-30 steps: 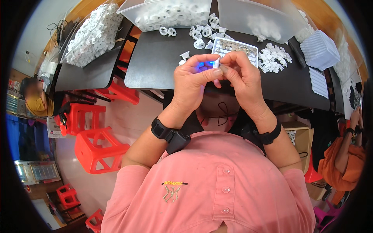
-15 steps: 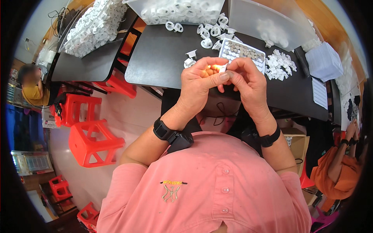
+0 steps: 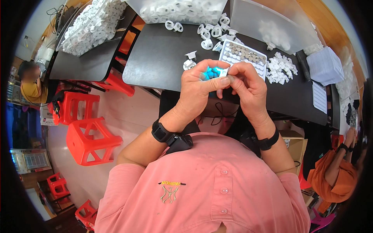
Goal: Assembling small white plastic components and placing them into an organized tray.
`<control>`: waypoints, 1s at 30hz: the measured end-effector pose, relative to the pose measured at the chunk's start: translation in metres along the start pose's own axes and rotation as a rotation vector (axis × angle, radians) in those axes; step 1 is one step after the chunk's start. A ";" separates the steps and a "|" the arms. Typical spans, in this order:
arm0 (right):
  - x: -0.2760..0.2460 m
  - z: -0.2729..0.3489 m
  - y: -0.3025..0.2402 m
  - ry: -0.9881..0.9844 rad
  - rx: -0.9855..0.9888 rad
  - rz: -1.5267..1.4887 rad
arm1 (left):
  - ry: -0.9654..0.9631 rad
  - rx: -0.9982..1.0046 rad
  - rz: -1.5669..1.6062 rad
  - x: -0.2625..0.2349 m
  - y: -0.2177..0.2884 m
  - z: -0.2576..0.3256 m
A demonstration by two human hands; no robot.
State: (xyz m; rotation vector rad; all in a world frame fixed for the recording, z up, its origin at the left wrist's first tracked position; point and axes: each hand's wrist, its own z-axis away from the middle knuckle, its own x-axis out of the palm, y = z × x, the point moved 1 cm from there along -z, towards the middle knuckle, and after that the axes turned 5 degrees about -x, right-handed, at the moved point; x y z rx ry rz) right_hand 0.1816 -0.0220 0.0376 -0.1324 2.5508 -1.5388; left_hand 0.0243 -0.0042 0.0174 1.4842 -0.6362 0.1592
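Over the near edge of the dark table, my left hand (image 3: 200, 80) is closed round a small white plastic light piece (image 3: 223, 72), which throws bright blue light onto my fingers. My right hand (image 3: 248, 83) meets it from the other side, thumb and forefinger pinched at the piece's right end. Whatever is between those fingertips is too small to make out. Just beyond my hands lies a white tray (image 3: 225, 59) holding rows of silver button cells (image 3: 243, 50). Right of the tray is a heap of small white plastic parts (image 3: 281, 68).
Round white fittings (image 3: 206, 34) lie scattered behind the tray. Clear bins (image 3: 180, 11) of white parts stand at the back. Stacked white trays (image 3: 325, 65) sit at the right. Red stools (image 3: 93, 141) stand on the floor at left. Other people (image 3: 334, 173) sit at both sides.
The glow in my left hand has turned from orange to blue. Both hands stay nearly in place, still together at the white piece. The view has shifted slightly.
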 end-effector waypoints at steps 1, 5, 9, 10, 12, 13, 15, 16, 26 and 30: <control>0.000 0.000 0.000 0.000 0.001 0.001 | 0.000 -0.001 0.001 0.000 0.000 0.000; 0.000 0.001 0.003 0.033 -0.010 0.044 | -0.011 -0.022 -0.003 0.002 0.001 -0.001; 0.001 -0.001 0.004 0.016 -0.043 0.083 | 0.007 -0.012 -0.007 0.001 -0.001 -0.001; 0.001 -0.001 0.004 0.014 -0.042 0.082 | 0.009 -0.012 -0.007 0.000 -0.001 -0.001; 0.002 0.000 0.003 0.010 -0.060 0.082 | 0.011 -0.027 -0.014 0.000 -0.002 0.000; 0.002 0.000 0.004 0.009 -0.059 0.083 | 0.012 -0.027 -0.013 0.000 -0.002 -0.001; 0.003 0.000 0.004 0.035 -0.071 0.098 | -0.008 0.004 -0.057 0.001 -0.002 -0.001; 0.004 0.000 0.004 0.036 -0.069 0.098 | -0.008 0.003 -0.057 0.001 -0.003 -0.001; 0.002 -0.001 0.005 0.002 -0.094 0.129 | -0.002 -0.009 -0.008 0.001 -0.001 -0.001; 0.001 -0.001 0.007 -0.015 -0.131 0.166 | -0.008 0.010 -0.009 0.000 -0.003 -0.001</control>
